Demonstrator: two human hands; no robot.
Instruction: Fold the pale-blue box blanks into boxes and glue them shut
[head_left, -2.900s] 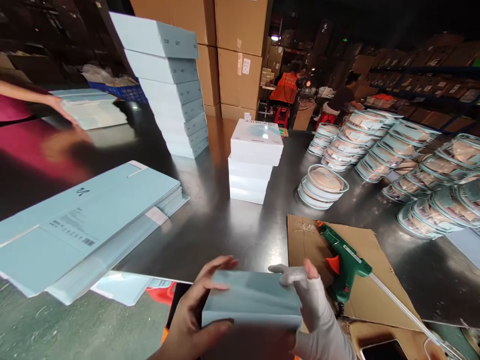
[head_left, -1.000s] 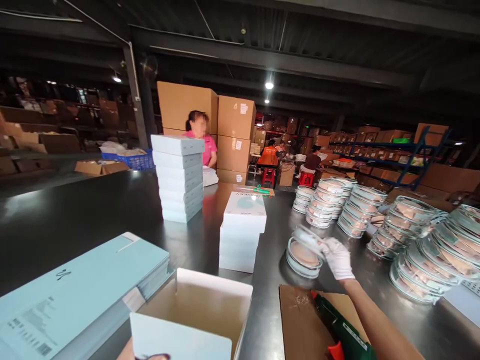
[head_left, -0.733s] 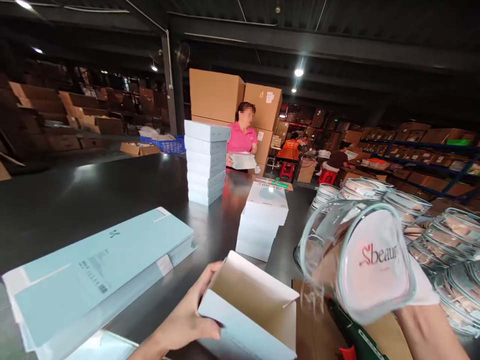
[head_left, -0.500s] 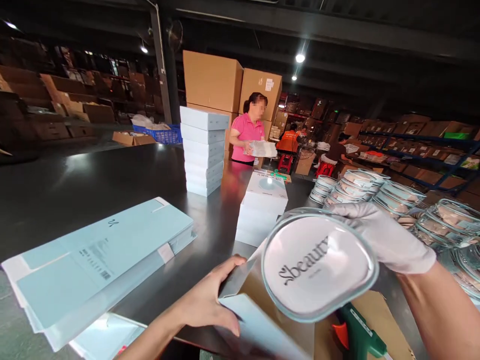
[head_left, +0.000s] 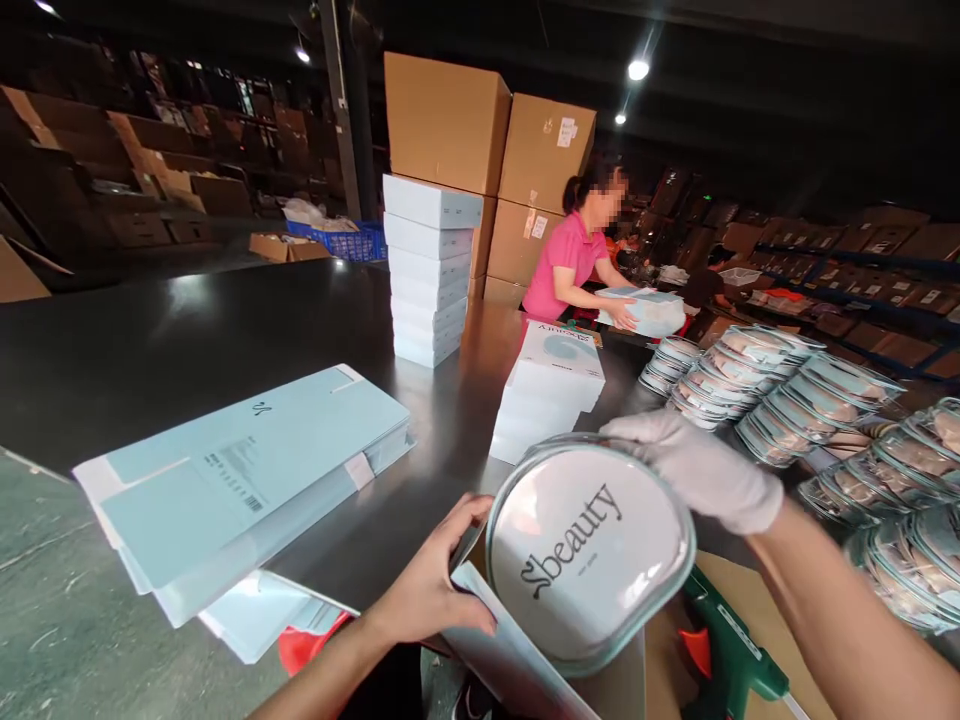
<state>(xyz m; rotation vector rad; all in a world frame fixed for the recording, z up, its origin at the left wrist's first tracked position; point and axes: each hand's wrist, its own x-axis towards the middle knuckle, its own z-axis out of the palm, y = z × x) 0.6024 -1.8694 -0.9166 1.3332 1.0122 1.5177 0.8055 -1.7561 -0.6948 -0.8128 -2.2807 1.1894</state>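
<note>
1. Here, the left hand [head_left: 435, 585] is gripping the light-blue carton [head_left: 514, 645], near.
2. The gloved right hand [head_left: 697, 470] is grasping the clear Sbeauty case [head_left: 589, 565] by its far edge.
3. The case is leaning over the carton's opening.
4. Near right, a green glue gun [head_left: 735, 650] is lying.

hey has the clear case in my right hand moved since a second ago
Yes, leftward and toward you: the clear case was right of the short box stack and is now in front of it.
</note>
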